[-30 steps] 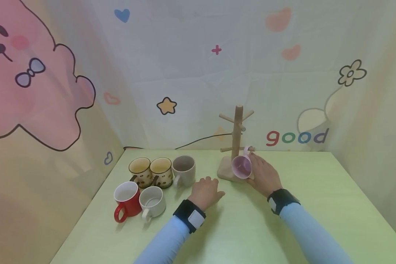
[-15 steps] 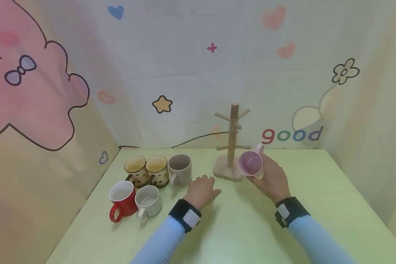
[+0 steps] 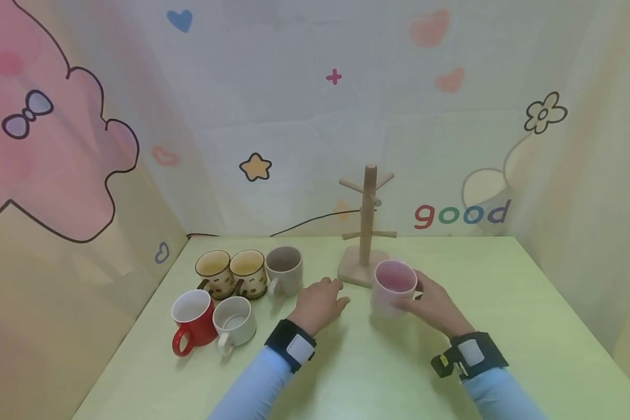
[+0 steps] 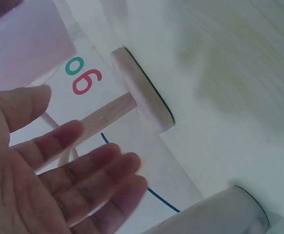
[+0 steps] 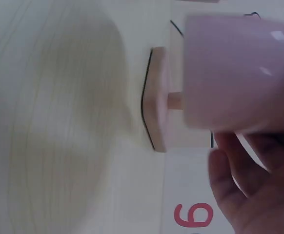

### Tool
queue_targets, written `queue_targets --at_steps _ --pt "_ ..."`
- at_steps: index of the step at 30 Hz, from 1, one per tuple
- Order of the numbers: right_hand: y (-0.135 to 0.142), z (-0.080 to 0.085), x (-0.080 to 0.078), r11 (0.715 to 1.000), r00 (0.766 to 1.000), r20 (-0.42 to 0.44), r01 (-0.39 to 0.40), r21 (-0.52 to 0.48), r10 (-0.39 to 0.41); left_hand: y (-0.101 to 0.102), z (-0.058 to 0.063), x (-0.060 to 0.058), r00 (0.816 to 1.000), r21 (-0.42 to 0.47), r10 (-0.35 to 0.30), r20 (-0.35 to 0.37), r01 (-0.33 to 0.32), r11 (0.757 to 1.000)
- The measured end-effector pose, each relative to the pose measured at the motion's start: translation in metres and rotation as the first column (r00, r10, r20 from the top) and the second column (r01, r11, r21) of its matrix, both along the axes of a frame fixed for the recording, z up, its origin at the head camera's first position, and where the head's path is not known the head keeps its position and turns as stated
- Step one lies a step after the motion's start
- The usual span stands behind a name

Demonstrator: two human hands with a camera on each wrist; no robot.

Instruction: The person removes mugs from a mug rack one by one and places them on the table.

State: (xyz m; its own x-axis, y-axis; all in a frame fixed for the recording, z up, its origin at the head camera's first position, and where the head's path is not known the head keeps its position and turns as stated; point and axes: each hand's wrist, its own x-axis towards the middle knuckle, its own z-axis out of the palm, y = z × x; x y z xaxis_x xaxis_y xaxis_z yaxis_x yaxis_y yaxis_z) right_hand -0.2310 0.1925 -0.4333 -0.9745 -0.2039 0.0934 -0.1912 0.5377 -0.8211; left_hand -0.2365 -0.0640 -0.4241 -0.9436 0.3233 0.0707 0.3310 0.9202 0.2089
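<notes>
A pink mug (image 3: 391,294) is upright in my right hand (image 3: 438,303), held at its right side with the thumb in front. In the right wrist view the mug's base (image 5: 195,73) appears lifted off the table, with a shadow below. Its handle cannot be made out. Just behind and left of the mug stands a wooden mug tree (image 3: 367,221), its pegs bare. My left hand (image 3: 317,306) hovers or rests near the grey mug (image 3: 284,271), holding nothing. Its fingers (image 4: 83,165) look loosely extended in the left wrist view.
Left of my left hand stand two cream mugs with brown spots (image 3: 215,274), a red mug (image 3: 194,321) and a white mug (image 3: 234,321) on the pale green table (image 3: 378,373). A patterned curtain (image 3: 294,116) closes off the back.
My right hand has drawn the pink mug away from the mug tree, first to the right, then nearer and lower. The mug has turned from tilted to upright. My left hand has barely moved.
</notes>
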Motion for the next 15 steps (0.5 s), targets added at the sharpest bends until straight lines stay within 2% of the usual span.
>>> queue_targets --at_steps 2,5,8,11,13,15 --pt "0.0009 -0.0005 0.0006 0.994 0.993 0.061 -0.098 -0.051 0.101 0.0004 0.0008 -0.001 1.0 0.029 -0.023 -0.012 0.024 0.999" --pt "0.0019 -0.0007 0.0022 0.961 0.955 0.133 -0.252 -0.116 0.266 0.0012 0.0005 -0.0031 0.996 0.046 -0.09 -0.019 0.091 0.995" --pt "0.002 0.0013 0.0044 0.903 0.884 0.197 -0.395 -0.168 0.424 0.0014 0.0009 -0.0037 0.981 0.054 -0.194 0.0 0.193 0.98" --pt "0.0008 0.0041 0.0059 0.832 0.797 0.246 -0.503 -0.235 0.551 0.0006 0.0031 -0.0023 0.95 0.064 -0.308 0.041 0.305 0.95" --pt "0.0003 0.0062 0.007 0.803 0.756 0.276 -0.537 -0.257 0.594 0.0002 0.0056 -0.001 0.928 0.088 -0.363 0.081 0.356 0.93" --pt "0.0 0.0071 0.0075 0.78 0.725 0.291 -0.559 -0.282 0.625 -0.0003 0.0079 -0.0007 0.908 0.106 -0.404 0.109 0.393 0.913"
